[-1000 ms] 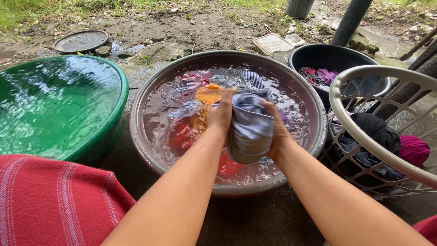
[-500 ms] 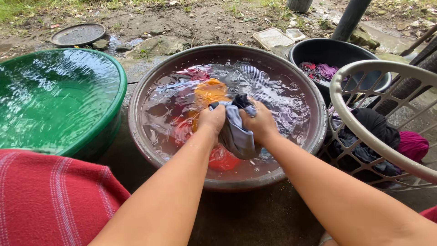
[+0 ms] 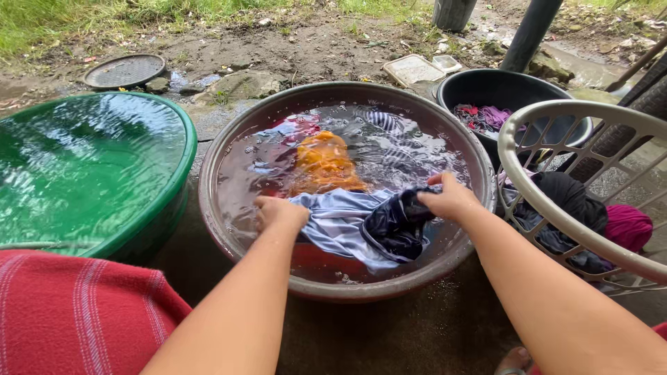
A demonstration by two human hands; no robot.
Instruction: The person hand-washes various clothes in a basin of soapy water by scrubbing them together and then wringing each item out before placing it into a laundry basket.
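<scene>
A wide brown basin (image 3: 229, 139) full of water holds soaking clothes: an orange piece (image 3: 325, 161), a red one and a striped one. A pale blue and dark navy garment (image 3: 361, 226) lies spread at the near side of the water. My left hand (image 3: 279, 212) grips its pale blue left end at the water's surface. My right hand (image 3: 451, 199) pinches its dark navy part on the right. Both hands are apart, stretching the cloth between them.
A green tub (image 3: 174, 180) full of water stands left. A white slatted laundry basket (image 3: 556, 111) with dark and magenta clothes sits right, a black bucket (image 3: 514, 80) with clothes behind it. A red striped cloth (image 3: 76, 312) covers my lap. Muddy ground and a round lid (image 3: 125, 69) lie beyond.
My hands held the garment bunched together and rubbed it; now they have moved apart and lowered it, spreading it on the water.
</scene>
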